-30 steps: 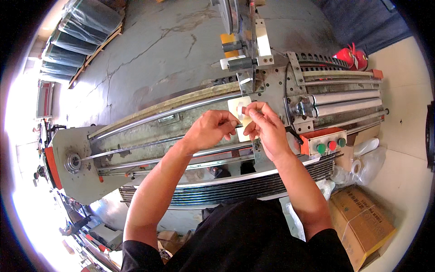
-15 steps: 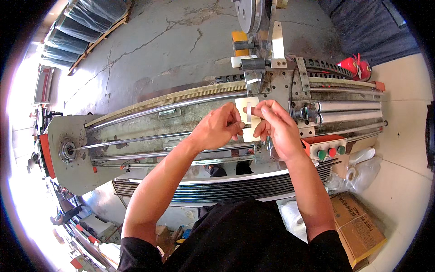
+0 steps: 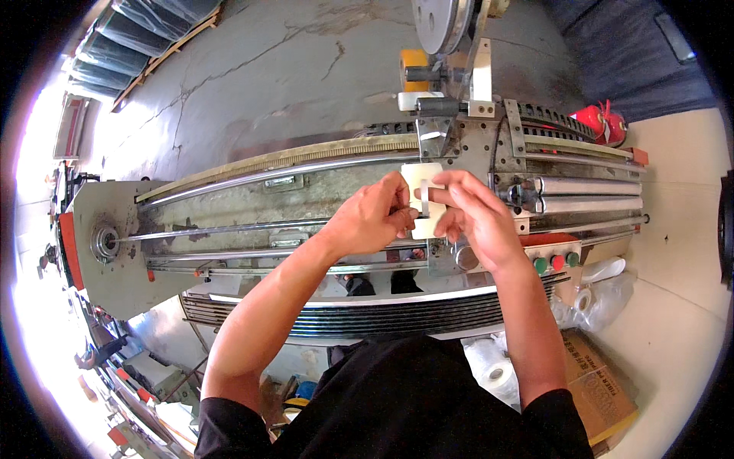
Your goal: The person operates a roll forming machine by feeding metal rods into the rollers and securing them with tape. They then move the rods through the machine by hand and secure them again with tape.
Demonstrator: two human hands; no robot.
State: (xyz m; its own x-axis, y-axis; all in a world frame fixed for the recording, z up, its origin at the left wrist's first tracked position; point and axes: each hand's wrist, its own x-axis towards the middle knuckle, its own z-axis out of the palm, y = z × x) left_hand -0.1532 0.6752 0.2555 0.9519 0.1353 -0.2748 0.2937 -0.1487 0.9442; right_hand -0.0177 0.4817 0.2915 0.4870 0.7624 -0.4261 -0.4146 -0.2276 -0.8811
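My left hand [image 3: 372, 216] is closed, thumb and forefinger pinched at the left edge of a cream-coloured block [image 3: 420, 174] on the machine carriage. What sits in that pinch is too small to make out. A short pale strip [image 3: 425, 197] stands upright before the block, just right of the left fingertips. My right hand [image 3: 482, 222] is open at the block's right side, its fingers partly bent and apart. One right finger reaches across to the strip; whether it touches is unclear. A metal plate [image 3: 475, 149] of the carriage lies beyond the right hand.
Long steel rods [image 3: 229, 229] run left to a grey end housing [image 3: 115, 249]. Large reels [image 3: 442, 23] rise beyond the block. A control box with coloured buttons [image 3: 557, 262] stands right of my right forearm. A cardboard box [image 3: 600, 390] and red fire extinguishers [image 3: 600, 122] are further right.
The view has shifted slightly. My right fingers have lifted and spread a little, while my left hand stays pinched at the block.
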